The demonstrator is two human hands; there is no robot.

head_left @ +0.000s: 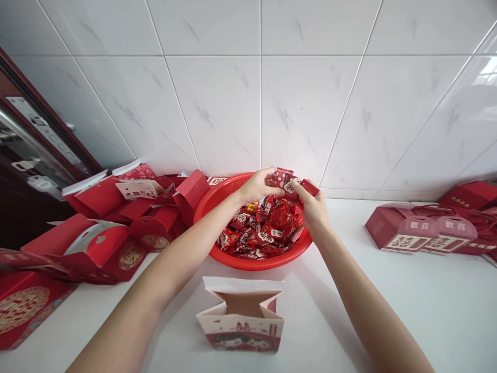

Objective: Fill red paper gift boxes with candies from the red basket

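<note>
Over the far right side of a red plastic basket (pixel 260 263), my two hands meet at a dark red candy packet (pixel 284 178) with white characters. My left hand (pixel 258 186) has its thumb and fingers curved round the packet's left edge. The thumb of my right hand (pixel 315 208) presses on the packet's right part, and another red wrapper (pixel 310 187) shows behind that hand. Wrapped candies (pixel 264 230), mostly red, lie heaped inside the basket. Nearer to me, between my forearms, stands an open-topped white and red paper box (pixel 243 331), its flaps spread.
Several open red gift boxes (pixel 97 243) crowd the left side of the white countertop (pixel 334 311). Closed red gift boxes (pixel 404 228) line the right side. A tiled wall (pixel 303 103) rises behind, and a dark door frame (pixel 46 114) stands at left.
</note>
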